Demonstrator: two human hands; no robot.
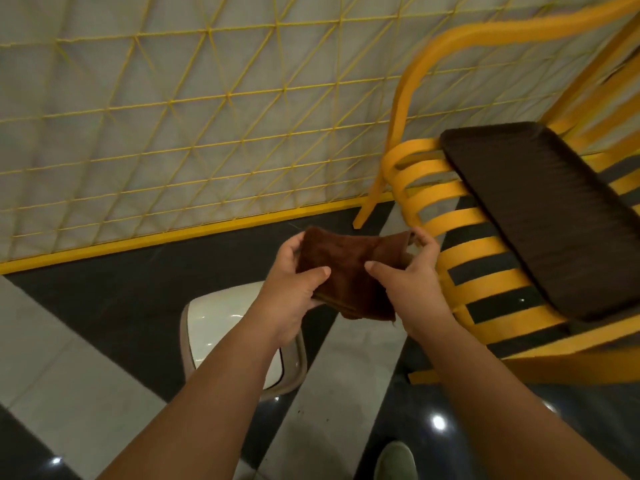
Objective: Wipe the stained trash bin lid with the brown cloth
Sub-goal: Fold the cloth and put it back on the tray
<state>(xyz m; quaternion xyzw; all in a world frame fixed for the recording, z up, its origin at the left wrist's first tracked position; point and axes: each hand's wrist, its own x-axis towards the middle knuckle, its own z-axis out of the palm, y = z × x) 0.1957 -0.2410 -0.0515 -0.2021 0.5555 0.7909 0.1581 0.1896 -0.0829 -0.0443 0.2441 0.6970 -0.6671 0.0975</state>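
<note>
while both hands, left hand (294, 289) and right hand (412, 275), pinch the folded brown cloth (349, 268) in the air, the white trash bin lid (221, 323) lies below, under the left forearm, nearer that hand.

Brown cloth (349, 271), folded and held above the floor. White glossy trash bin lid (225, 327) below it, partly hidden.

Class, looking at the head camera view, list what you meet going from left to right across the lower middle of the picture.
White trash bin lid → left hand → brown cloth → right hand → yellow slatted chair with its dark cushion.
</note>
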